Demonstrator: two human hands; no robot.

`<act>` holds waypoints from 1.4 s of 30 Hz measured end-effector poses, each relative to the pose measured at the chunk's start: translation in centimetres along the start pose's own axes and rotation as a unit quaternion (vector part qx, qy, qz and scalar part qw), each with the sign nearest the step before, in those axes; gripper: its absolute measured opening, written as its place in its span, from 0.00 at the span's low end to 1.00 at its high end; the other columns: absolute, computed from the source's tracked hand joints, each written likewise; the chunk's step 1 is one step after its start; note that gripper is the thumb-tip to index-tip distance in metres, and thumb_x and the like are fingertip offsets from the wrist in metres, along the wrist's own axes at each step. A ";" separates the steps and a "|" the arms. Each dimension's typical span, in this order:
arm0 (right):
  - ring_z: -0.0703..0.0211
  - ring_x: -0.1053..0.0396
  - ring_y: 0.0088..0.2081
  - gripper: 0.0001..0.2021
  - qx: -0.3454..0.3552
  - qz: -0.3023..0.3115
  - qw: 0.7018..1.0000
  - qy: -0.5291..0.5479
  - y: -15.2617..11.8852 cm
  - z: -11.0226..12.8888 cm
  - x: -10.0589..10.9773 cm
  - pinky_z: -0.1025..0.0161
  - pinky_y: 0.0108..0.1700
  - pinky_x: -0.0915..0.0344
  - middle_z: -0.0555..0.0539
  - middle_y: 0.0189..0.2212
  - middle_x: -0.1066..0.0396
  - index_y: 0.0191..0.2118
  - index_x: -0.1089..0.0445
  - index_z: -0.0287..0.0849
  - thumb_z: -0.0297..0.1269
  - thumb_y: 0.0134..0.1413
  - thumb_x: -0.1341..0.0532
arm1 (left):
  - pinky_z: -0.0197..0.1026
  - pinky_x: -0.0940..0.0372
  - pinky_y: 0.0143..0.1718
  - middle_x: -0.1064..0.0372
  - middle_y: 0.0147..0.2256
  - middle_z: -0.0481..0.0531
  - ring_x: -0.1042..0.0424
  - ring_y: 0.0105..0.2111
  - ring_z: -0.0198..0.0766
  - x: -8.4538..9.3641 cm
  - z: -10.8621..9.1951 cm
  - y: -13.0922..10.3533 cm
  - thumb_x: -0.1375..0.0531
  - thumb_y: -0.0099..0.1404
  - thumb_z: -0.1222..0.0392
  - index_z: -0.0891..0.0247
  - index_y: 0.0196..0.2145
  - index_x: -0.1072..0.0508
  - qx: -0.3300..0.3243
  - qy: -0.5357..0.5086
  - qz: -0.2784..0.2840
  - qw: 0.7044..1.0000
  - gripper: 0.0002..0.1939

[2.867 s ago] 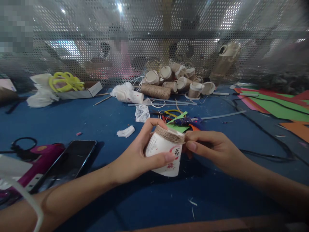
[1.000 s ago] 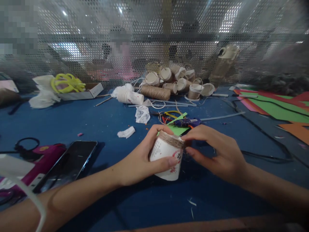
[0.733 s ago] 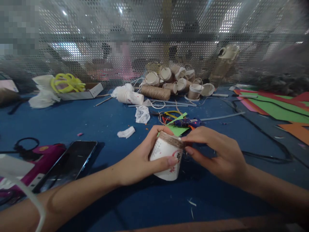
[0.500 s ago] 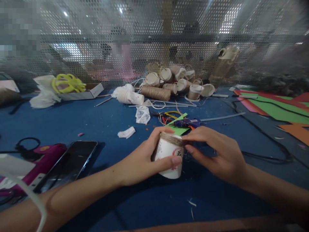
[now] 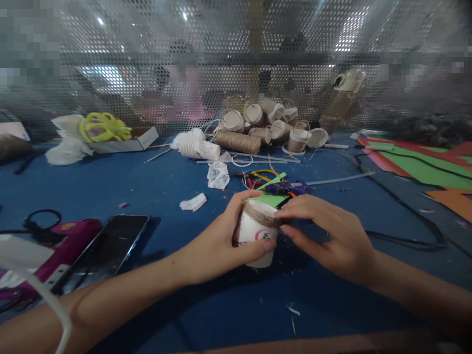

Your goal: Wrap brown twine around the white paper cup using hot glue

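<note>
I'm watching left hand (image 5: pixel 217 246) turning cup (image 5: pixel 257 236), fingers wrapped around; right hand (image 5: pixel 332 236) pinching twine band (image 5: pixel 262 214) at 12 o'clock rim (cup now lower, print rotated away).

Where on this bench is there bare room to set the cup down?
Bare blue table lies between the phone and the white box, and along the near edge below both hands. It is crowded around the twine spool, finished cups and glue gun.
</note>
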State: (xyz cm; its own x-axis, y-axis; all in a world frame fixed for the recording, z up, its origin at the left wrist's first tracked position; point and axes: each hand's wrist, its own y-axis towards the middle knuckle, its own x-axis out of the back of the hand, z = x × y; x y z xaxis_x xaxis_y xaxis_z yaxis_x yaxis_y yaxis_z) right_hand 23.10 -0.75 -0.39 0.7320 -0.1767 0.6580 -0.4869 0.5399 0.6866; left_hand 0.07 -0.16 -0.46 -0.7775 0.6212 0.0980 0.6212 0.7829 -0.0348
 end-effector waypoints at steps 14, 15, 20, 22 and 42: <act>0.52 0.24 0.31 0.12 -0.318 0.146 0.902 -0.252 0.7 -5.9 2.8 0.60 0.29 0.38 0.50 0.30 0.20 0.33 0.25 0.47 0.47 0.62 0.39 | 0.41 0.33 0.32 0.32 0.41 0.50 0.30 0.33 0.40 0.2 -0.7 -0.3 0.36 0.65 0.49 0.54 0.61 0.50 0.006 0.154 0.061 0.986 0.34; 0.52 0.25 0.30 0.15 -0.339 0.161 0.890 -0.261 0.7 -6.1 2.8 0.60 0.28 0.40 0.50 0.29 0.21 0.33 0.26 0.47 0.51 0.62 0.40 | 0.41 0.33 0.31 0.32 0.40 0.50 0.30 0.32 0.40 0.2 -0.7 -0.3 0.36 0.66 0.49 0.54 0.61 0.50 0.008 0.153 0.070 0.986 0.34; 0.50 0.25 0.29 0.20 -0.381 0.221 0.856 -0.272 0.4 -6.6 3.1 0.59 0.28 0.41 0.48 0.28 0.21 0.35 0.26 0.47 0.59 0.59 0.42 | 0.39 0.32 0.31 0.32 0.40 0.50 0.30 0.32 0.39 0.3 -0.9 -0.1 0.37 0.66 0.50 0.56 0.60 0.50 0.005 0.154 0.067 0.986 0.33; 0.50 0.25 0.29 0.19 -0.387 0.246 0.851 -0.257 0.5 -6.9 3.3 0.59 0.28 0.41 0.47 0.28 0.21 0.34 0.25 0.47 0.57 0.60 0.43 | 0.40 0.31 0.33 0.32 0.42 0.51 0.29 0.34 0.39 0.3 -1.0 -0.1 0.37 0.66 0.50 0.56 0.60 0.50 0.011 0.145 0.065 0.987 0.33; 0.60 0.28 0.24 0.17 -0.386 -0.081 0.912 0.112 1.3 -7.8 3.9 0.60 0.29 0.28 0.48 0.28 0.24 0.34 0.31 0.45 0.55 0.59 0.36 | 0.44 0.30 0.42 0.32 0.48 0.53 0.28 0.42 0.43 0.5 -0.8 0.0 0.34 0.65 0.51 0.53 0.61 0.49 0.023 0.076 0.002 0.997 0.35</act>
State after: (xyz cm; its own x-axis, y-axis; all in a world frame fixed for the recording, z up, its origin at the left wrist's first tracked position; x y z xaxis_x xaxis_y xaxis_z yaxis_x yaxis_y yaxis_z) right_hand 29.01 5.65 0.63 0.8860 -0.1794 0.4275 0.0541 0.9558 0.2890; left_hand -0.25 0.15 0.40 -0.7488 0.6150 0.2471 0.6164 0.7832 -0.0812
